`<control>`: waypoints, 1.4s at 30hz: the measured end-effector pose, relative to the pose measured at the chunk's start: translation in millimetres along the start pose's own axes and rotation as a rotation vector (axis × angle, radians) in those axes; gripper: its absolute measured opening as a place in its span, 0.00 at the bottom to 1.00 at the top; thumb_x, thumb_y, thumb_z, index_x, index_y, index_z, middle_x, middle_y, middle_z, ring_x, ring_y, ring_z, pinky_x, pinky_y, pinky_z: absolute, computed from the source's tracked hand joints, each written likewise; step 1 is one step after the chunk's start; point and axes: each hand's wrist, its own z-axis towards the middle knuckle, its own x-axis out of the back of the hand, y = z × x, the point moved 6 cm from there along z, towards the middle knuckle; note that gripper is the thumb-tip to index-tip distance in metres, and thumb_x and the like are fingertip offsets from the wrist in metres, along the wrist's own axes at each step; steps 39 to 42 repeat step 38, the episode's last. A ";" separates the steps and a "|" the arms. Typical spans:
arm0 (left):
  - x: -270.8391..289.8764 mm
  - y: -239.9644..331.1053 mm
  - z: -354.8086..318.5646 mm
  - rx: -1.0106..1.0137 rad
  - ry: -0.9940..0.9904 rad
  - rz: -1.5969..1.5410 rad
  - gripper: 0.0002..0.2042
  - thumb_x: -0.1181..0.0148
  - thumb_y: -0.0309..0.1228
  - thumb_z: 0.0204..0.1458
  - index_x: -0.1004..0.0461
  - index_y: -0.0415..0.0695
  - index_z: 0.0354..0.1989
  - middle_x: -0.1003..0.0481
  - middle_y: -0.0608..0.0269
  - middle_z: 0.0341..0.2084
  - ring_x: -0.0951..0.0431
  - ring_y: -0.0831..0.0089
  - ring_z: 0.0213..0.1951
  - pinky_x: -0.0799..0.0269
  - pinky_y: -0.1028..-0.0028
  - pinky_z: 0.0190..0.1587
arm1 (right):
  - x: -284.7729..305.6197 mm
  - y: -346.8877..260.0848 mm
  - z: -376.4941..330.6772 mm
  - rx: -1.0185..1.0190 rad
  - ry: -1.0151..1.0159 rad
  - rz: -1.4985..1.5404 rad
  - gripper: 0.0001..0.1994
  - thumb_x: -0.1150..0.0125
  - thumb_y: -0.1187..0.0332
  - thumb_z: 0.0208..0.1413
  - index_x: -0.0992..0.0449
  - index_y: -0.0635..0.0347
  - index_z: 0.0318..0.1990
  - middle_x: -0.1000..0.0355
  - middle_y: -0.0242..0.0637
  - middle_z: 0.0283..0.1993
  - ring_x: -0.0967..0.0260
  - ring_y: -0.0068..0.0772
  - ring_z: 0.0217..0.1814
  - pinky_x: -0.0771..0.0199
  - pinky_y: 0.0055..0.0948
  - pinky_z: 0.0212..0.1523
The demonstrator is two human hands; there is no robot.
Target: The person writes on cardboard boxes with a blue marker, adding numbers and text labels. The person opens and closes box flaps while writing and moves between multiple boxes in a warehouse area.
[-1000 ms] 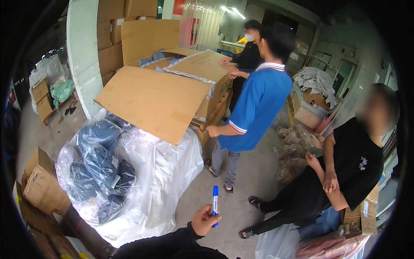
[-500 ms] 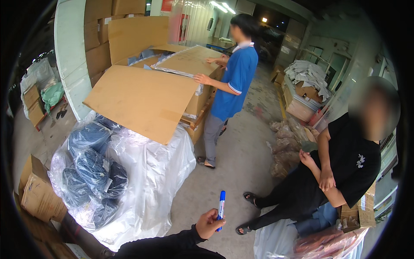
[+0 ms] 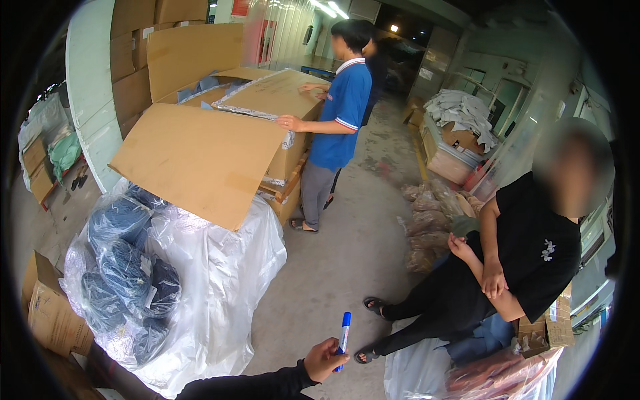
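My left hand (image 3: pixel 323 361) is at the lower middle, its dark-sleeved forearm reaching in from the lower left. Its fingers are closed around a blue-and-white marker pen (image 3: pixel 344 337). The pen stands nearly upright with its blue cap on top, held in the air above the grey floor. My right hand is out of sight. To the left of my hand lies a white plastic sheet (image 3: pixel 220 287), with clear bags of dark blue fabric (image 3: pixel 120 267) on it.
A person in a blue shirt (image 3: pixel 343 113) touches a large carton (image 3: pixel 273 97) on a pallet; another stands behind. A cardboard flap (image 3: pixel 193 160) juts over the bags. At right, a person in black (image 3: pixel 533 247) stands with arms crossed near bagged pink fabric (image 3: pixel 493 377).
The whole view has shifted, so the surroundings sit further left. My left hand still grips the marker, now slightly lower in the picture. A second person now shows behind the blue shirt.
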 end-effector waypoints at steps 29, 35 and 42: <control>-210.6 -124.2 -134.2 0.136 -0.823 0.499 0.35 0.48 0.24 0.65 0.54 0.50 0.78 0.21 0.60 0.41 0.22 0.79 0.30 0.20 0.75 0.39 | -158.4 206.8 -178.7 -0.231 0.322 0.689 0.20 0.32 0.67 0.59 0.27 0.49 0.58 0.23 0.35 0.38 0.24 0.32 0.31 0.17 0.37 0.29; -240.6 -207.0 -263.4 0.015 -1.036 0.635 0.29 0.44 0.29 0.64 0.41 0.55 0.74 0.16 0.56 0.39 0.15 0.61 0.28 0.16 0.63 0.34 | -179.6 273.0 -262.4 -0.054 0.376 0.676 0.20 0.29 0.63 0.57 0.25 0.52 0.56 0.25 0.34 0.35 0.25 0.32 0.28 0.16 0.36 0.28; -256.4 -222.9 -338.7 -0.292 -1.185 0.621 0.32 0.47 0.30 0.66 0.50 0.54 0.77 0.21 0.56 0.45 0.20 0.69 0.32 0.23 0.73 0.45 | -229.5 352.4 -289.2 -0.073 0.432 0.484 0.27 0.26 0.55 0.54 0.27 0.50 0.59 0.20 0.35 0.43 0.23 0.37 0.49 0.20 0.59 0.51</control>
